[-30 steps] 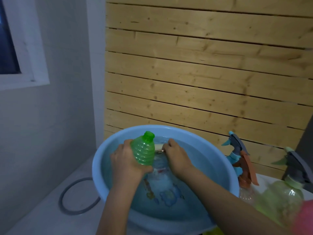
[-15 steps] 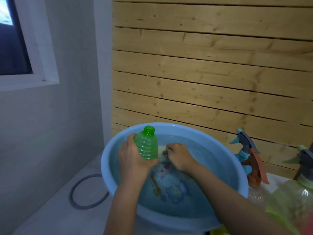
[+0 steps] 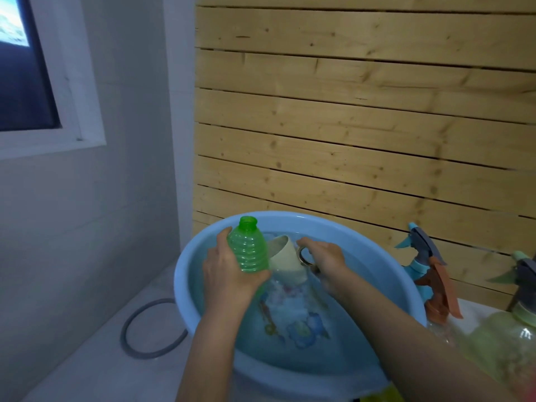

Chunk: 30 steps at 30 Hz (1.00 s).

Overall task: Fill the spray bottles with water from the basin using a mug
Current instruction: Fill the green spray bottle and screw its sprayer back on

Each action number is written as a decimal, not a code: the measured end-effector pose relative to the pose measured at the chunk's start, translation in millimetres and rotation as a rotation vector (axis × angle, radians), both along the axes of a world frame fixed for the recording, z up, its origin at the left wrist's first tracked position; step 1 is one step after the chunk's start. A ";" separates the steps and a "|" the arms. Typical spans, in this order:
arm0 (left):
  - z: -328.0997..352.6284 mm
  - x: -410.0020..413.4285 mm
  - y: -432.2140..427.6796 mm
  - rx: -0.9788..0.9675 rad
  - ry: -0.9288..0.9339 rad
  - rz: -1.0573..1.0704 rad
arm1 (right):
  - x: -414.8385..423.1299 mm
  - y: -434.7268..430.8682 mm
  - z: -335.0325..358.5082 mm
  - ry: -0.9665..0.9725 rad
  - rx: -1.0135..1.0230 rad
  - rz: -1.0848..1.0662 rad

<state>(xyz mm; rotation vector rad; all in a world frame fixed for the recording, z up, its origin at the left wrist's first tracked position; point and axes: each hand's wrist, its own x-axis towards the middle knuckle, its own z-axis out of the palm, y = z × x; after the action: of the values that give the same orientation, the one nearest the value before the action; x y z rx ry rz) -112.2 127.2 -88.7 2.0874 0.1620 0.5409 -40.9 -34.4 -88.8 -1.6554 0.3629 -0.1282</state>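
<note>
- Green ribbed plastic bottle, without cap, is upright over the round blue plastic basin; the left hand grips its lower part.
- Beige mug is now lifted out of the water and tilted just beside the bottle; before, it was under the surface of the water.
- Right hand holds the mug handle with curled fingers.

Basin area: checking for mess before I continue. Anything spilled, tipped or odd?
Nothing stands out. The left hand holds the green bottle upright, uncapped; the right hand holds the mug tilted in the basin. No spill shows.
</note>
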 end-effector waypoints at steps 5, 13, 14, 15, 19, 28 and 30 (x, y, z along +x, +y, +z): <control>0.3 -2.0 -0.8 -0.021 0.049 -0.056 | -4.0 -1.4 8.1 0.072 0.247 0.010; -0.4 -5.7 0.1 0.035 0.095 -0.046 | -12.2 -3.3 24.3 0.066 0.507 0.006; -0.5 -6.5 0.3 0.042 0.103 -0.041 | -13.2 -3.8 25.6 0.056 0.506 0.006; -0.8 -7.3 0.8 0.050 0.111 -0.035 | -13.9 -3.7 26.4 0.045 0.497 0.010; -1.1 -8.3 1.5 0.048 0.158 -0.040 | -16.6 -3.4 29.8 0.004 0.463 0.011; 3.3 -10.2 3.5 0.110 0.281 -0.061 | -20.3 -7.1 37.2 -0.150 0.513 0.005; 4.8 -10.9 3.2 0.142 0.299 -0.053 | -20.6 -7.9 37.3 -0.190 0.504 0.029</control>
<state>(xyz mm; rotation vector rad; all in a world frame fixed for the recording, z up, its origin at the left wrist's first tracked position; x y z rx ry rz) -123.0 130.4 -83.9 2.2974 0.2458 0.2099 -61.5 -42.3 -51.5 -1.1388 0.2034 -0.1566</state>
